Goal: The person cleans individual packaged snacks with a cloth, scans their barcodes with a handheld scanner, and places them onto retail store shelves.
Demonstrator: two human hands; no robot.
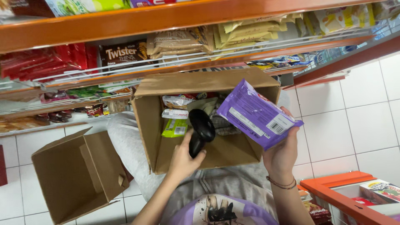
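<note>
I am gripping a black scanner [200, 132] in my left hand [182, 160], fingers wrapped round its handle, over the open box [150, 125] on my lap. My right hand [282, 153] is holding a purple packet [257, 114] by its lower edge, tilted above the box's right side. Snack packets [175, 121] are lying inside the box. Another box [71, 179] is sitting on the floor [362, 121], left.

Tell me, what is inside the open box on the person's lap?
Inside the box lie small snack packets: a green one and a white one. The scanner in the left hand and the purple packet in the right hand hide the rest.
</note>
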